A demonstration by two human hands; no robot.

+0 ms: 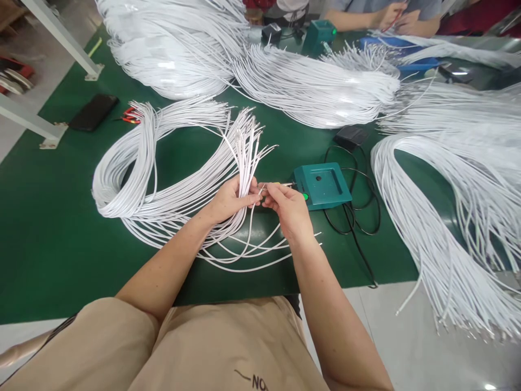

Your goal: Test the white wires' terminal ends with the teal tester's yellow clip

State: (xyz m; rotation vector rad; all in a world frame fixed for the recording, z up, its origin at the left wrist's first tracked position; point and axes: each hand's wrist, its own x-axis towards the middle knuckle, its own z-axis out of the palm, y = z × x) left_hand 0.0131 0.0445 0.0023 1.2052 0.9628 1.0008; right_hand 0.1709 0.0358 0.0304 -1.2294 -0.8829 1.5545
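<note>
My left hand [233, 200] is closed around a bunch of white cables [134, 174] near their stripped ends, which fan upward above the fingers. My right hand [288, 209] pinches the end of a single white cable [261, 191] just beside the left thumb. Both hands hover over the green table [49, 233], right next to a small teal box [323, 185] with a green light on its near-left corner. The held bunch loops away to the left and lies coiled on the table.
Big heaps of white cables lie at the back [313, 87] and hang off the right edge [451, 233]. A black cord [358, 217] runs from the teal box to a black adapter [350, 136]. A black phone [93, 112] lies far left. Another person's hands [396, 16] work across the table.
</note>
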